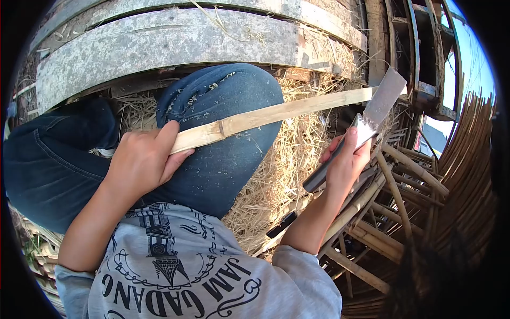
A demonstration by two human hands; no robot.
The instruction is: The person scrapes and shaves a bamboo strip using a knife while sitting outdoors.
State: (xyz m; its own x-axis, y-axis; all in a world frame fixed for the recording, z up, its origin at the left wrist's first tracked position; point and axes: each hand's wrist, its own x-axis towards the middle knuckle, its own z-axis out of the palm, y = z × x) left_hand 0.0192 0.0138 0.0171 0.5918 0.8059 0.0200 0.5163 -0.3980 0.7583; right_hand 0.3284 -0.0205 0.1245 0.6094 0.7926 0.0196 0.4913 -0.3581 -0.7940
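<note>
At the left, the person's bent legs in blue jeans (64, 149) are dusted with pale shavings. The left hand (141, 159) is closed around the near end of a long, flat, pale-yellow bamboo strip (255, 116), thumb on top, just past the darker ridge of a node. The strip slants up to the right across the denim knee. Beyond the knees runs a weathered, speckled grey wooden plank (175, 45), and loose straw-coloured shavings (273, 173) cover the ground right of the legs. A small black object (281, 224), too unclear to identify, lies near the right forearm. The right hand (346, 162) is wrapped around a broad, grey metal blade with a dark handle (388, 95); the blade crosses the strip near its far end. Farther right are a jumble of bamboo poles (374, 242) and a dense row of thin brown canes (467, 146).
</note>
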